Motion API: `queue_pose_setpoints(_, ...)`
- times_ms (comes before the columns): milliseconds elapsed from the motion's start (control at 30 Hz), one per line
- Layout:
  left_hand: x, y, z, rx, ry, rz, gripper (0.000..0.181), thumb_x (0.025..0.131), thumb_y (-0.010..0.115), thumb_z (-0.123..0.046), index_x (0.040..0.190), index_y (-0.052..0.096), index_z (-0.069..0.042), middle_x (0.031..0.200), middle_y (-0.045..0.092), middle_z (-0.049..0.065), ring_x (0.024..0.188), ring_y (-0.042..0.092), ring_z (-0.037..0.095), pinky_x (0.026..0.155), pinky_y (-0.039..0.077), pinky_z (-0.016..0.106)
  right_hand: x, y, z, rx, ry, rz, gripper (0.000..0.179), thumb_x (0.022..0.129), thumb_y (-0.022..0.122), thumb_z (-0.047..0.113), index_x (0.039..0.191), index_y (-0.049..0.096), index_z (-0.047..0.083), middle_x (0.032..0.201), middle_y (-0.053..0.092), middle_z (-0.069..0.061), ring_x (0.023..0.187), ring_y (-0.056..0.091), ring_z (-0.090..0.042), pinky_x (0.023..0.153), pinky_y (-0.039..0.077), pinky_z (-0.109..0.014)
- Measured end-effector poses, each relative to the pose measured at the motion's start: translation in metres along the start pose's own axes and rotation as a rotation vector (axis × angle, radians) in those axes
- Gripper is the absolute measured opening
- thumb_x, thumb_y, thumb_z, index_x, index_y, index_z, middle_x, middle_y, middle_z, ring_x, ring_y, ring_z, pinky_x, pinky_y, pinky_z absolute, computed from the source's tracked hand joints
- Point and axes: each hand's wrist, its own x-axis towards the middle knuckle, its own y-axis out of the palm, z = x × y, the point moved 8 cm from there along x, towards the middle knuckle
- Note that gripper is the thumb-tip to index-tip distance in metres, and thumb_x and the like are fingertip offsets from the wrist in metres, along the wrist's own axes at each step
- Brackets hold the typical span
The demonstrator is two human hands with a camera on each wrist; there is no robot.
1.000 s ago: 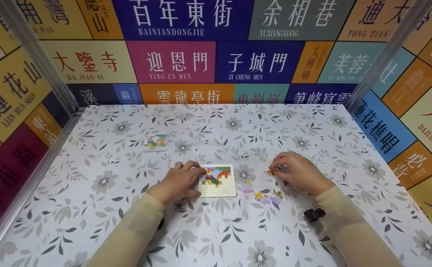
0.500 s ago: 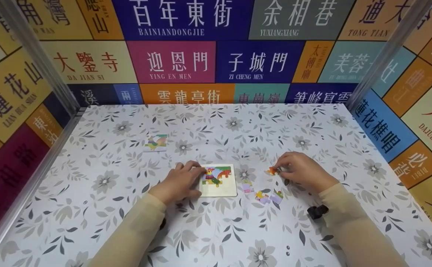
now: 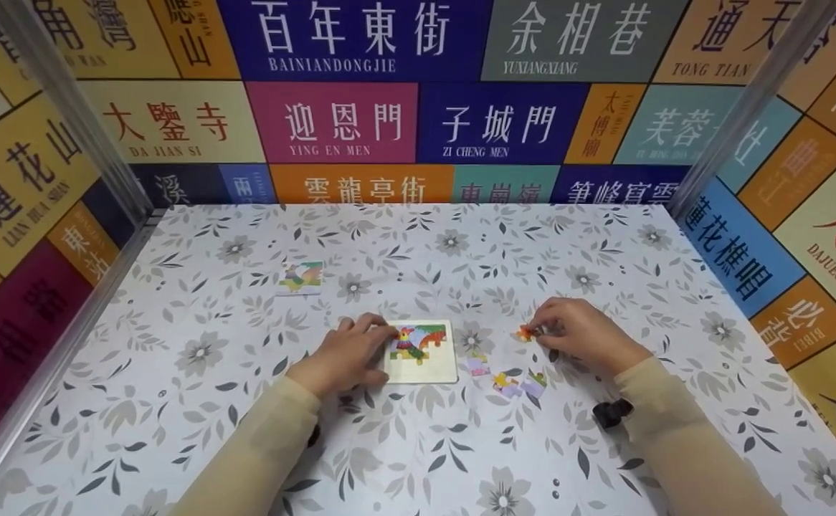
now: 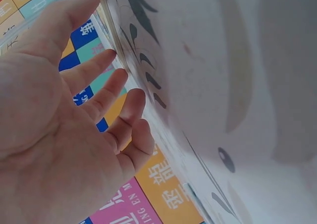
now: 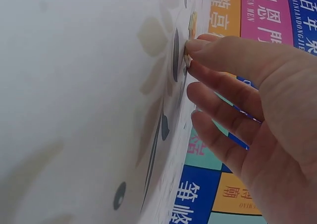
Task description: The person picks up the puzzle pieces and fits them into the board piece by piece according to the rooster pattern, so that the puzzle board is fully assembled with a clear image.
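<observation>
A small puzzle tray, pale and flat, lies mid-table with joined pieces of a colourful bird picture along its upper part. My left hand rests at the tray's left side, forefinger on its upper left and thumb by the lower left corner. In the left wrist view the fingers are loosely bent and the palm is bare. Right of the tray, my right hand pinches an orange puzzle piece between thumb and forefinger, low over the cloth. The right wrist view shows the puzzle piece almost edge-on, partly behind the thumb.
Between tray and right hand lie loose puzzle pieces: a pinkish piece, a yellow and lilac piece and a lilac and green piece. A picture card lies farther back left. Printed panels wall the flowered table.
The right hand has shifted slightly to the right, and more of the orange piece shows at its fingertips. The left hand and tray stay in place.
</observation>
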Motion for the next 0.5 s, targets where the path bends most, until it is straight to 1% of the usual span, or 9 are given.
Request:
queue_pose_setpoints(67,0.0006,0.0001,-0.0001,0.002,-0.004,0.001,0.072,0.085,0.083,-0.028,0.149,0.053,-0.016,0.152,0.045,0.012,0.127,0.046,0.041,0.102,0.045,0.061,-0.0004,-0.0006,-0.0004,-0.02,0.016,-0.001,0.018,0.088,0.079,0.009,0.105,0.082,0.015,0.107,0.072,-0.001,0.097,0.066,-0.021,0.089,0.053,-0.04)
queue_pose_setpoints(167,0.0011,0.0003,-0.0004,0.002,-0.005,0.0,0.072,0.085,0.083,-0.028,0.149,0.053,-0.016,0.152,0.045,0.012,0.128,0.046,0.041,0.101,0.044,0.061,-0.001,-0.0012,-0.0009,-0.051,0.037,-0.006,0.015,0.089,0.079,0.012,0.103,0.082,0.018,0.105,0.072,0.001,0.094,0.064,-0.018,0.086,0.052,-0.038)
queue_pose_setpoints(333,-0.0001,-0.0015,-0.002,-0.002,-0.002,-0.009,0.07,0.085,0.083,-0.027,0.148,0.054,-0.015,0.151,0.046,0.012,0.127,0.046,0.041,0.101,0.045,0.061,-0.0026,-0.0027,-0.004,-0.076,0.083,-0.037,0.013,0.088,0.08,0.02,0.102,0.082,0.02,0.096,0.071,0.002,0.076,0.057,-0.015,0.068,0.047,-0.03)
queue_pose_setpoints(400,-0.0007,-0.0022,-0.0024,-0.003,-0.002,-0.014,0.069,0.085,0.084,-0.026,0.147,0.055,-0.015,0.15,0.047,0.011,0.126,0.046,0.041,0.101,0.045,0.062,-0.0034,-0.0028,-0.0048,-0.082,0.096,-0.047,0.014,0.088,0.08,0.021,0.101,0.082,0.02,0.094,0.072,0.002,0.073,0.056,-0.014,0.065,0.046,-0.03)
queue_pose_setpoints(500,-0.0015,-0.0021,-0.0024,-0.002,-0.01,-0.01,0.069,0.085,0.083,-0.027,0.147,0.054,-0.016,0.15,0.047,0.011,0.127,0.047,0.04,0.103,0.044,0.061,-0.0043,-0.002,-0.0058,-0.091,0.113,-0.056,0.013,0.087,0.081,0.023,0.1,0.082,0.022,0.093,0.072,0.004,0.072,0.056,-0.013,0.065,0.046,-0.03)
